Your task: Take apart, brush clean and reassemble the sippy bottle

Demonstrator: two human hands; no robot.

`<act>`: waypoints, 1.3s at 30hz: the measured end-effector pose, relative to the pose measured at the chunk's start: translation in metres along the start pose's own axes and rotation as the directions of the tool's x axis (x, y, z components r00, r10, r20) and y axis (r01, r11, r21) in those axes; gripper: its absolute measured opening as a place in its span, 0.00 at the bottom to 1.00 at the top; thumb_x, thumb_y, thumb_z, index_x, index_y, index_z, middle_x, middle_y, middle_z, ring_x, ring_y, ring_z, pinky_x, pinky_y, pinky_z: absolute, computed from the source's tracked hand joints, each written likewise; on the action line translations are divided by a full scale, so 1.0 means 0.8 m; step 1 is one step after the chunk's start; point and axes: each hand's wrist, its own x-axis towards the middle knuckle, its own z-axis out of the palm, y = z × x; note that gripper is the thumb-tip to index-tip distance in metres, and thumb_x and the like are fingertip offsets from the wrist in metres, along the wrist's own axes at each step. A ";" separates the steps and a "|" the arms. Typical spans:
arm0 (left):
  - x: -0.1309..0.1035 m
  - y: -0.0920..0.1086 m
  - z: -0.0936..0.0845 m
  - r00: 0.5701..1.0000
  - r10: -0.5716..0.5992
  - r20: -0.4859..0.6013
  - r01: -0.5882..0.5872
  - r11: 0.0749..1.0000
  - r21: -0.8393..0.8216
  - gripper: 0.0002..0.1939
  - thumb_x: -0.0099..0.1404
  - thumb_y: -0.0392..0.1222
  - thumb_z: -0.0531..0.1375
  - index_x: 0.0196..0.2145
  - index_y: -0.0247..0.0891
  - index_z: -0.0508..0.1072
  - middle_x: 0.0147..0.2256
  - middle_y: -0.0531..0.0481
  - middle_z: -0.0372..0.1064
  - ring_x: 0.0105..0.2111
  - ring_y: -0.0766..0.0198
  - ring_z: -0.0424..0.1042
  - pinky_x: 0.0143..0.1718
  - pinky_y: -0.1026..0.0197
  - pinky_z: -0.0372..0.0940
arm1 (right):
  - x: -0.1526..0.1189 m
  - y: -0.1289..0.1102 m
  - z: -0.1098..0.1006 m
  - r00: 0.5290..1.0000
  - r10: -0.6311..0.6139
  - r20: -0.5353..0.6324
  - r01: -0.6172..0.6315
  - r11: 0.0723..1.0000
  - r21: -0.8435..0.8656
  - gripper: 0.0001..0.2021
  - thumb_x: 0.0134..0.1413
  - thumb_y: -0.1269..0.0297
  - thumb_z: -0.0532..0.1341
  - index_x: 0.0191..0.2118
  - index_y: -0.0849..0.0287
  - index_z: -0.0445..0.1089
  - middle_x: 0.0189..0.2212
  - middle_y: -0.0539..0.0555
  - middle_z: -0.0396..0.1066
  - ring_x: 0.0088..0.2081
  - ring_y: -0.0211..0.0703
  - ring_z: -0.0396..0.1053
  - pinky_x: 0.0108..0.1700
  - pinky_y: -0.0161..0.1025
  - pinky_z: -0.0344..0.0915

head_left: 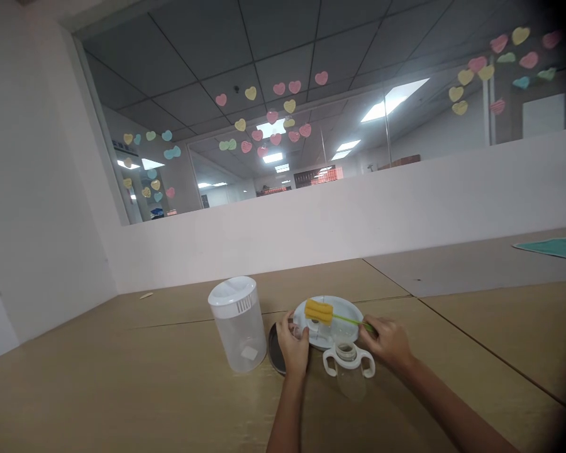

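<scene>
Left of your left hand stands a cloudy, white-lidded tub (239, 330); a small white square (249, 353) shows low down, inside or outside unclear. A dark round tray (276, 352) lies beneath your left hand (295, 343), its fingers curled around a small clear piece (296, 330). Between your hands, a white plate (344, 305) sits behind the yellow sponge brush (324, 313), which runs crosswise, sponge pointing left. The open two-handled bottle (348, 365) stands nearer you. Your right hand (387, 338) grips the brush's green handle.

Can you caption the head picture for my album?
A right hand holds a yellow sponge brush by its green handle, near a clear two-handled bottle.
</scene>
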 end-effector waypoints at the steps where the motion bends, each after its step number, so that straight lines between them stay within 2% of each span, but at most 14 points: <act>1: 0.001 -0.003 0.001 0.999 -0.031 -0.031 0.029 0.998 -0.064 0.25 0.48 0.33 0.62 0.46 0.39 0.66 0.40 0.48 0.62 0.34 0.65 0.68 0.39 0.59 0.65 | 0.000 0.000 0.000 1.000 0.004 0.009 -0.004 1.000 -0.009 0.14 0.53 0.61 0.53 0.21 0.59 0.68 0.15 0.50 0.68 0.19 0.35 0.64 0.25 0.33 0.49; 3: 0.003 -0.006 0.003 0.990 -0.129 -0.066 0.109 0.964 -0.242 0.28 0.46 0.34 0.65 0.47 0.39 0.65 0.43 0.47 0.61 0.36 0.65 0.69 0.39 0.60 0.66 | 0.000 0.000 0.001 1.000 0.009 0.030 -0.009 1.000 -0.009 0.14 0.52 0.62 0.53 0.20 0.59 0.68 0.16 0.50 0.68 0.20 0.35 0.65 0.25 0.33 0.49; 5: 0.005 -0.005 0.006 0.963 -0.264 -0.045 0.217 0.868 -0.447 0.32 0.44 0.33 0.67 0.47 0.40 0.64 0.44 0.47 0.60 0.38 0.65 0.70 0.37 0.63 0.67 | 0.000 0.000 0.002 0.999 0.000 0.052 0.000 1.000 0.005 0.14 0.52 0.62 0.53 0.20 0.59 0.68 0.17 0.50 0.70 0.21 0.34 0.65 0.26 0.32 0.49; 7: 0.008 -0.002 0.006 0.913 -0.408 0.010 0.320 0.701 -0.637 0.35 0.41 0.30 0.68 0.48 0.42 0.63 0.43 0.49 0.62 0.37 0.67 0.71 0.36 0.66 0.68 | 0.001 0.000 0.002 0.997 -0.023 0.075 0.023 1.000 0.005 0.14 0.51 0.63 0.53 0.19 0.59 0.69 0.17 0.50 0.70 0.20 0.33 0.64 0.26 0.32 0.48; 9: 0.013 0.001 0.004 0.859 -0.507 0.064 0.371 0.534 -0.760 0.39 0.41 0.25 0.68 0.50 0.45 0.61 0.40 0.51 0.64 0.34 0.69 0.72 0.35 0.68 0.68 | 0.002 0.000 0.000 0.995 -0.042 0.091 0.045 0.999 -0.026 0.15 0.49 0.64 0.54 0.16 0.60 0.67 0.15 0.50 0.68 0.19 0.33 0.63 0.26 0.33 0.46; 12: 0.021 0.002 -0.004 0.821 -0.562 0.101 0.377 0.400 -0.835 0.39 0.46 0.23 0.65 0.52 0.47 0.55 0.36 0.53 0.67 0.34 0.69 0.73 0.38 0.66 0.70 | 0.005 0.004 -0.005 0.994 -0.050 0.093 0.058 0.995 -0.086 0.15 0.46 0.64 0.55 0.13 0.60 0.65 0.14 0.51 0.67 0.18 0.33 0.61 0.27 0.34 0.45; 17: 0.029 -0.001 -0.014 0.786 -0.607 0.121 0.371 0.304 -0.878 0.24 0.55 0.23 0.58 0.46 0.42 0.57 0.31 0.55 0.70 0.33 0.70 0.74 0.42 0.66 0.70 | 0.008 0.005 -0.011 0.999 -0.015 0.030 0.018 0.996 -0.087 0.14 0.49 0.63 0.54 0.18 0.59 0.68 0.15 0.51 0.68 0.19 0.34 0.61 0.27 0.33 0.47; 21: 0.026 0.004 -0.012 0.773 -0.613 0.162 0.388 0.256 -0.885 0.19 0.59 0.23 0.55 0.43 0.42 0.58 0.29 0.56 0.70 0.33 0.70 0.74 0.43 0.58 0.71 | 0.008 -0.006 -0.009 1.000 -0.031 0.002 0.031 1.000 -0.004 0.14 0.53 0.64 0.52 0.21 0.60 0.68 0.16 0.50 0.67 0.20 0.34 0.62 0.27 0.33 0.48; 23: 0.026 0.007 -0.013 0.779 -0.603 0.171 0.392 0.257 -0.883 0.17 0.59 0.23 0.55 0.42 0.42 0.59 0.30 0.55 0.70 0.34 0.69 0.74 0.44 0.57 0.71 | 0.009 -0.012 -0.009 0.996 -0.083 0.015 0.083 0.996 0.029 0.14 0.53 0.64 0.52 0.21 0.60 0.68 0.16 0.50 0.67 0.20 0.34 0.63 0.27 0.33 0.49; 25: 0.029 0.007 -0.015 0.790 -0.592 0.160 0.387 0.279 -0.879 0.17 0.59 0.24 0.55 0.42 0.41 0.60 0.31 0.55 0.71 0.34 0.70 0.74 0.43 0.61 0.71 | 0.009 -0.014 -0.009 0.994 -0.104 0.025 0.103 0.994 0.035 0.14 0.53 0.64 0.52 0.21 0.60 0.67 0.17 0.50 0.67 0.20 0.34 0.63 0.27 0.33 0.49; 29: 0.035 0.003 -0.019 0.816 -0.569 0.104 0.373 0.381 -0.846 0.21 0.56 0.24 0.59 0.44 0.42 0.61 0.34 0.54 0.70 0.33 0.71 0.74 0.38 0.68 0.70 | 0.007 -0.008 -0.006 0.999 -0.044 0.029 0.044 0.999 0.007 0.14 0.54 0.64 0.52 0.21 0.60 0.68 0.16 0.50 0.67 0.20 0.34 0.63 0.27 0.33 0.49; 34: 0.030 0.002 -0.017 0.877 -0.480 0.006 0.332 0.597 -0.730 0.27 0.48 0.31 0.67 0.45 0.41 0.62 0.32 0.55 0.67 0.29 0.69 0.73 0.32 0.64 0.71 | 0.006 0.000 0.001 0.990 0.098 0.104 -0.093 0.994 -0.054 0.15 0.56 0.63 0.49 0.25 0.60 0.69 0.20 0.52 0.71 0.22 0.36 0.66 0.26 0.34 0.48; 39: 0.025 -0.004 -0.024 0.928 -0.341 -0.149 0.235 0.848 -0.476 0.20 0.45 0.36 0.68 0.36 0.38 0.65 0.26 0.57 0.64 0.27 0.69 0.70 0.30 0.66 0.67 | 0.010 0.002 -0.002 0.919 0.328 0.219 -0.291 0.939 -0.185 0.15 0.56 0.64 0.48 0.30 0.58 0.71 0.24 0.53 0.74 0.23 0.38 0.68 0.24 0.35 0.43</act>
